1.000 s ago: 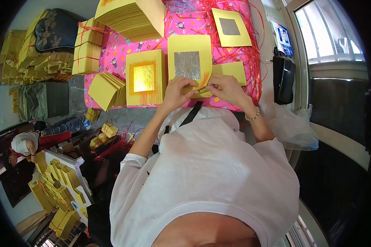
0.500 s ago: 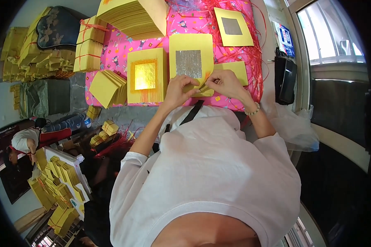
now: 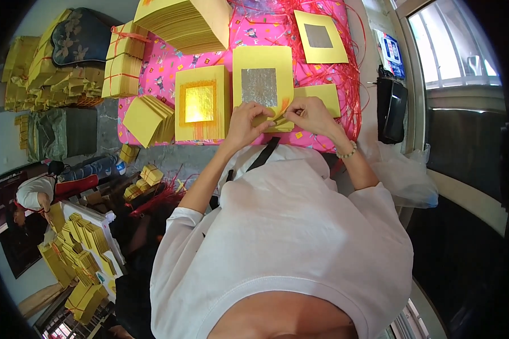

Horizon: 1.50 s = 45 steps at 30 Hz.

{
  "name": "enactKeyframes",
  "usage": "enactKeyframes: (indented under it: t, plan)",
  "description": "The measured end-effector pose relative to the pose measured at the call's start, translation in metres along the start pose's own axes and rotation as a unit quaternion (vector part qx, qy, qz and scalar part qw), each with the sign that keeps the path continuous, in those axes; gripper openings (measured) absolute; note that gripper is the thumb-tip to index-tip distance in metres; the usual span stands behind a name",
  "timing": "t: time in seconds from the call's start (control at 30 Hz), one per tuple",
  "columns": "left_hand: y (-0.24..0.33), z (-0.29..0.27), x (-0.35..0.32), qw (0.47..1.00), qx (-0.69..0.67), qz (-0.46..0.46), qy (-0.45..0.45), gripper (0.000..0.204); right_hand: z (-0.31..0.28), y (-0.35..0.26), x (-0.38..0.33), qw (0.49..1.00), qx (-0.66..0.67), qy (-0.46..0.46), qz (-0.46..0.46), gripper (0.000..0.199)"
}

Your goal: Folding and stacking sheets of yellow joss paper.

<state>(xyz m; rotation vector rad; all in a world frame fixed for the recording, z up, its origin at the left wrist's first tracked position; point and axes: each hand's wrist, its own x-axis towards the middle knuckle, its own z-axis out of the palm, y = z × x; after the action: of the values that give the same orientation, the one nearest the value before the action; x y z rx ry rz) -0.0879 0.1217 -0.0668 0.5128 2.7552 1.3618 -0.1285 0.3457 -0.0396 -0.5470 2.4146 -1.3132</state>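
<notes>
— Starting nearest the person: what were the hands doing?

— Both were pinched shut on one yellow paper sheet [image 3: 272, 117] at the near edge of the tabletop [image 3: 164, 68]. The left hand [image 3: 245, 120] gripped it from the left, and the right hand [image 3: 310, 114] — a bead bracelet [image 3: 346, 153] on its wrist — gripped it from the right. Fingertips nearly met over the sheet's curled lower corner.

— Where did that sheet lie?

— On top of the stack of yellow sheets with a silver foil square [image 3: 262, 79], directly beyond the hands, on the pink patterned cloth.

— And beside it?

— Just left stood a stack with a gold foil square [image 3: 201, 104]; further left, a fanned pile of plain yellow sheets [image 3: 147, 120] hung at the cloth's edge. A plain yellow sheet [image 3: 323, 95] lay under the right hand's far side.

— Further off?

— Red string [image 3: 345, 73] lay tangled along the right side, another silver-square sheet [image 3: 320, 37] lay at the far right, and a tall yellow stack [image 3: 184, 22] sat at the far edge. Tied yellow bundles [image 3: 121, 68] stood at the left — well apart from the hands.
</notes>
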Motion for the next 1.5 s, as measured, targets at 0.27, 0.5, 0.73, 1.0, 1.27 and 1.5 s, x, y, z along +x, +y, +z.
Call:
enactKeyframes:
  t: [0.27, 0.5, 0.73, 1.0, 1.27, 1.5]
  plan:
    - [0.004, -0.002, 0.0, 1.0, 0.003, -0.005, -0.001, 0.025, 0.002, -0.001, 0.0, 1.0, 0.006, 0.008, -0.02, 0.017]
    - [0.002, 0.001, -0.001, 1.0, 0.021, 0.007, 0.008, 0.022, 0.007, 0.002, -0.003, 0.999, 0.036, 0.01, -0.011, 0.016]
    - [0.003, 0.001, 0.0, 1.0, 0.023, 0.008, 0.009, 0.022, 0.009, 0.009, -0.009, 0.996, 0.087, 0.0, 0.007, 0.013]
    - [0.004, -0.001, -0.001, 1.0, 0.014, 0.015, 0.008, 0.025, 0.009, 0.011, -0.011, 0.999, 0.039, -0.012, -0.031, 0.013]
    - [0.008, 0.001, 0.0, 0.998, 0.042, 0.034, 0.03, 0.036, 0.018, 0.011, -0.009, 0.994, 0.108, 0.024, 0.0, 0.014]
    - [0.011, 0.009, 0.001, 0.995, 0.083, 0.011, 0.057, 0.041, 0.016, 0.008, -0.009, 0.996, 0.094, -0.002, -0.004, 0.01]
